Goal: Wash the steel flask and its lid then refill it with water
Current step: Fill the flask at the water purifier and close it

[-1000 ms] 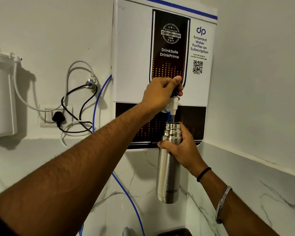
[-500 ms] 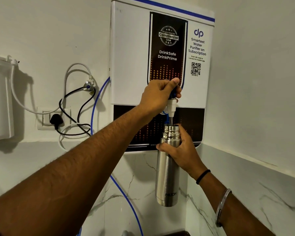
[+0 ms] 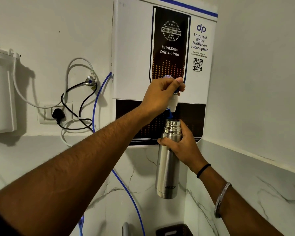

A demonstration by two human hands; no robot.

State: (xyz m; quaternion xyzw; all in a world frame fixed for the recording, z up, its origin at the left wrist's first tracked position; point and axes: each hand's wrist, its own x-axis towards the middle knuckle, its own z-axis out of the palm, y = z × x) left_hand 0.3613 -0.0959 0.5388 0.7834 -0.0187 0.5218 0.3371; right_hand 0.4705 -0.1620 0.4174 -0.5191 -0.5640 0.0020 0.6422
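Observation:
The steel flask [image 3: 168,166] hangs upright in the air under the purifier's white tap [image 3: 174,103], its threaded mouth open and lidless just below the spout. My right hand [image 3: 180,145] grips the flask around its neck and shoulder. My left hand [image 3: 160,94] is curled around the blue tap lever at the top of the tap, thumb on top. The wall-mounted water purifier [image 3: 134,57] is white with a black panel. The flask's lid is not in view.
A blue hose [image 3: 126,189] runs down the marble wall from the purifier's left side. A white filter housing [image 3: 2,92] hangs at far left, beside a socket with a black plug [image 3: 58,114] and looped cables. A dark object [image 3: 174,229] sits at the bottom edge.
The flask's mouth stays under the tap with both hands holding as before. The view has shifted slightly; the hands and flask sit a little lower in frame.

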